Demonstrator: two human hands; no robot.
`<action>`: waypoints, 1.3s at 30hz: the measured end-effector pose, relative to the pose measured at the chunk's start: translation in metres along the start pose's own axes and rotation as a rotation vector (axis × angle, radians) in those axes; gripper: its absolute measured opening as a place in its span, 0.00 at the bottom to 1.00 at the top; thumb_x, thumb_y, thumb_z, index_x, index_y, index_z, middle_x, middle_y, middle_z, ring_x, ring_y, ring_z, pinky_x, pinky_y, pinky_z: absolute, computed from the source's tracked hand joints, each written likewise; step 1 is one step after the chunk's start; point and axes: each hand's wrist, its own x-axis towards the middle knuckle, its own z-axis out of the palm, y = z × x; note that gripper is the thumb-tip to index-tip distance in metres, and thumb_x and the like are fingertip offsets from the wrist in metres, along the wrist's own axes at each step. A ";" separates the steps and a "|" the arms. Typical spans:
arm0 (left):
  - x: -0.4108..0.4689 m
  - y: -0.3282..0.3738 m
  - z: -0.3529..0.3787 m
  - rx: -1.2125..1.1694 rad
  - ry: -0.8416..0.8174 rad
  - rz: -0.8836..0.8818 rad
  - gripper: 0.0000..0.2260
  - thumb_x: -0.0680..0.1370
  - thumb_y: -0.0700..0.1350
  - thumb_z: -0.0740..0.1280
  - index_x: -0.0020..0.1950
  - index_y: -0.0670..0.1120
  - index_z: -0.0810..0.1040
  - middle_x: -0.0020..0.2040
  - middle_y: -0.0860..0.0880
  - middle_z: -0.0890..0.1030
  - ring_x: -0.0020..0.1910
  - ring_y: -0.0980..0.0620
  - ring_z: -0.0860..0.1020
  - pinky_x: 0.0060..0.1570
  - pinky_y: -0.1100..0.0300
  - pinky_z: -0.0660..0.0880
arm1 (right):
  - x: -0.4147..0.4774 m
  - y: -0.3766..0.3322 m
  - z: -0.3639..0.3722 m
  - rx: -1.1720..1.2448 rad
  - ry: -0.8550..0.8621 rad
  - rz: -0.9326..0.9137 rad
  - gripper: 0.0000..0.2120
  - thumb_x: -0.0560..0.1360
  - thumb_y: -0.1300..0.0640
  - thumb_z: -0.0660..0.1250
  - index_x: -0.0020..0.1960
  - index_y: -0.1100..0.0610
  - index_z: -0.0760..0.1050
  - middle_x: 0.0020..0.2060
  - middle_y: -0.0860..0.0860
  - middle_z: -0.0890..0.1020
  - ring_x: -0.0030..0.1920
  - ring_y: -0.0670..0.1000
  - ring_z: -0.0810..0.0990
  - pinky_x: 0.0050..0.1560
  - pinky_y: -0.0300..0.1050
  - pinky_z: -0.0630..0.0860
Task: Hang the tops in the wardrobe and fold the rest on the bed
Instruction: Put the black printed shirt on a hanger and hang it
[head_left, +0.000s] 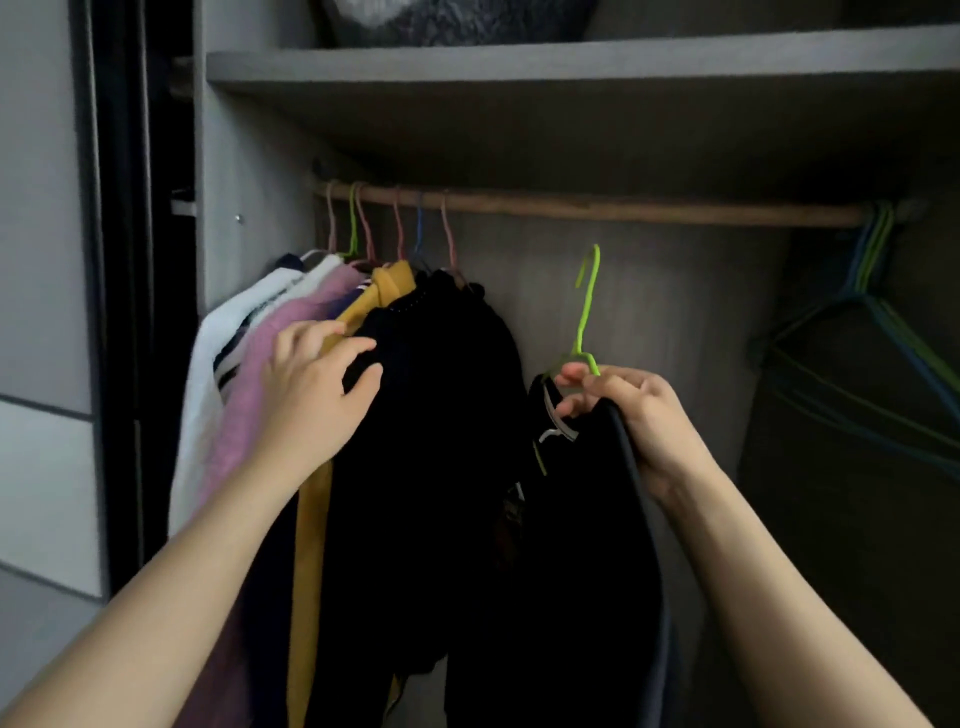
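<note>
While the right hand (618, 410) pinches the green hanger (587, 312) with the black top (571, 545) below the rod (623, 210), and the left hand (317, 384), fingers spread, presses the hung clothes (441, 415) toward 9 o'clock, those could swing back and block the hook.

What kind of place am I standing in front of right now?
Most likely a wardrobe: a wooden rail carries tops on hangers, a shelf runs above, and the right hand holds another black top on a green hanger.
</note>
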 end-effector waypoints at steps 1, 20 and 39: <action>0.015 -0.007 0.002 0.030 -0.001 -0.007 0.21 0.75 0.57 0.59 0.58 0.45 0.80 0.61 0.43 0.76 0.62 0.38 0.67 0.63 0.47 0.63 | 0.010 -0.005 0.007 -0.007 0.015 -0.025 0.08 0.79 0.65 0.57 0.45 0.63 0.75 0.25 0.50 0.79 0.25 0.44 0.77 0.29 0.32 0.73; 0.072 -0.072 0.058 0.009 -0.298 0.158 0.43 0.65 0.65 0.33 0.71 0.49 0.65 0.77 0.49 0.54 0.73 0.51 0.59 0.66 0.53 0.55 | 0.183 -0.004 0.082 -0.578 0.096 -0.135 0.08 0.79 0.64 0.57 0.46 0.63 0.74 0.21 0.48 0.79 0.27 0.42 0.77 0.44 0.38 0.72; 0.051 -0.069 0.076 -0.087 -0.065 0.215 0.23 0.76 0.54 0.54 0.59 0.40 0.77 0.63 0.39 0.75 0.58 0.38 0.76 0.55 0.43 0.71 | 0.220 0.038 0.105 -0.673 0.083 -0.096 0.16 0.81 0.54 0.57 0.54 0.64 0.77 0.50 0.58 0.81 0.51 0.49 0.79 0.48 0.35 0.73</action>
